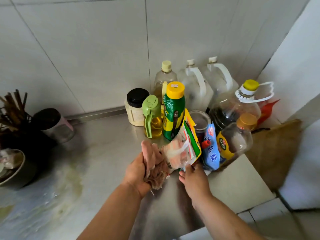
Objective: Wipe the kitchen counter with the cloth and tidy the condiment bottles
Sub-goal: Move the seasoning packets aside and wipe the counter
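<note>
My left hand [136, 172] grips a crumpled pink cloth [155, 163] just above the steel counter [97, 153]. My right hand [192, 177] holds the bottom edge of a yellow and green seasoning packet [187, 146] with a clear bag in front of it, lifted and tilted beside the cloth. Behind them stand a green bottle with a yellow cap [173, 111], a small oil dispenser with a green lid [153, 116], a black-lidded jar [136, 108] and a blue salt bag [210, 148]. A dark sauce bottle [233, 141] leans at the right.
Large oil jugs [197, 84] crowd the back right corner against the tiled wall. A chopstick holder [13, 110], a cup [55, 125] and a bowl [12, 168] sit at the left. Yellowish stains [72, 181] mark the counter. A brown cloth [275, 153] lies at the right edge.
</note>
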